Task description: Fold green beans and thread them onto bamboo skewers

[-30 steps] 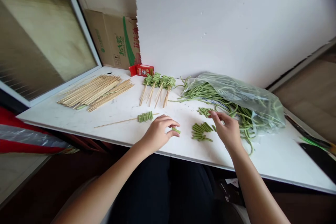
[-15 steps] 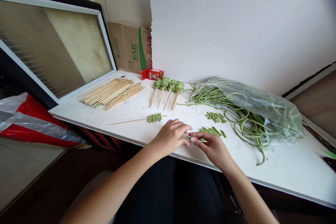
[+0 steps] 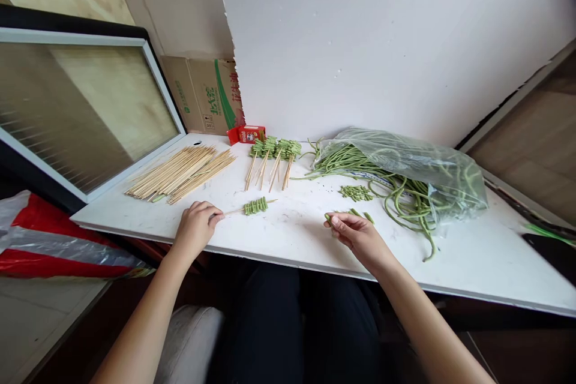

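Left hand (image 3: 195,229) on the skewer (image 3: 234,212), right hand (image 3: 357,240) on a bean piece (image 3: 327,219)

Nearest, over the front of the white table (image 3: 288,237), the right hand pinches the piece between thumb and forefinger, the other fingers loosely curled; a fingertip hold like that leaves one end exposed. More cut pieces (image 3: 368,218) lie just behind, partly hidden by the hand — within easy reach, it seems.

Across to the left, the left hand is nearly closed, finger and thumb together on the skewer's rear stretch. Gripped there, the stick can presumably be steadied with its tip, facing right, left free; a row of threaded pieces (image 3: 256,206) sits crosswise just short of that tip.

Farther in, a heap of smaller-looking pieces (image 3: 355,193) lies near the plastic bag (image 3: 454,177) of long beans (image 3: 348,158), perhaps sorted by size. Bare skewers (image 3: 175,171) lie roughly parallel at left, probably for tidy picking. Beyond — near a small red box (image 3: 252,134) — loaded skewers (image 3: 275,148) point their bare ends toward the person, likely for clean lifting.
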The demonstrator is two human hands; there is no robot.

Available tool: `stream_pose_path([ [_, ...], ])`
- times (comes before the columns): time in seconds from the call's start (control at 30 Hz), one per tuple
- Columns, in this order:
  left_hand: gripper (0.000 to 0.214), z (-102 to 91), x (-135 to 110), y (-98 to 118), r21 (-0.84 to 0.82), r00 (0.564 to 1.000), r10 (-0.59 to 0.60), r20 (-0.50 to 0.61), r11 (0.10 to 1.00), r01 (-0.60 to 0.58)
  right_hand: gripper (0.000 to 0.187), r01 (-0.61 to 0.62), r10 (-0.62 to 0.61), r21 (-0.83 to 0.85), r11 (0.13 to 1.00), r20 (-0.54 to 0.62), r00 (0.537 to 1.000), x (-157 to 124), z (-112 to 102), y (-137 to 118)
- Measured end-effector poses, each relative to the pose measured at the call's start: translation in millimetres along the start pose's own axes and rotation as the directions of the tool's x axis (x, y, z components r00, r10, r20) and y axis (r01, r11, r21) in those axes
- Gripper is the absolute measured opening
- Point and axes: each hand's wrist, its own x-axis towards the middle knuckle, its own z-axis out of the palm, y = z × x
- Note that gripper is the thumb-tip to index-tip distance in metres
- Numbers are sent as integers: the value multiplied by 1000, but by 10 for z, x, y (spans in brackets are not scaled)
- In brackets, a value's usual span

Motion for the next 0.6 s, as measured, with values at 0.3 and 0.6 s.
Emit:
stream_pose_path([
  [0.3,18,151,21,174,-75,987,-92,-129,994,83,46,6,-3,200,980,-14,1000,69,-155,4],
  [0.6,15,461,240,1123,-342,987,22,-162,937,-77,45,87,-39,257,963,-185,982,168,-499,41],
])
